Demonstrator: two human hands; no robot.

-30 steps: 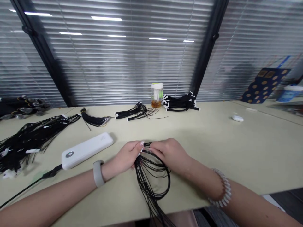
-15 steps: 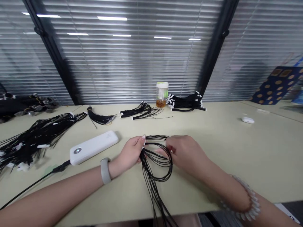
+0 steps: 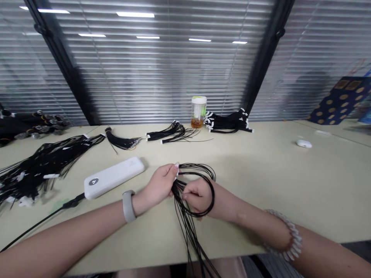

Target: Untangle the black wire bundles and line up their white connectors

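Cream in colour, the tabletop is overhung at its front edge by a looped bundle of thin black cables, pinched by the left hand; the curled right hand is ringed by one loop; whether cables are gripped there cannot be told.

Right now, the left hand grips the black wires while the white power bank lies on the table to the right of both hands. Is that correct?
Not quite: the head view shows the white power bank on the table to the left of both the left hand and the right hand. The left hand does grip the black wires.
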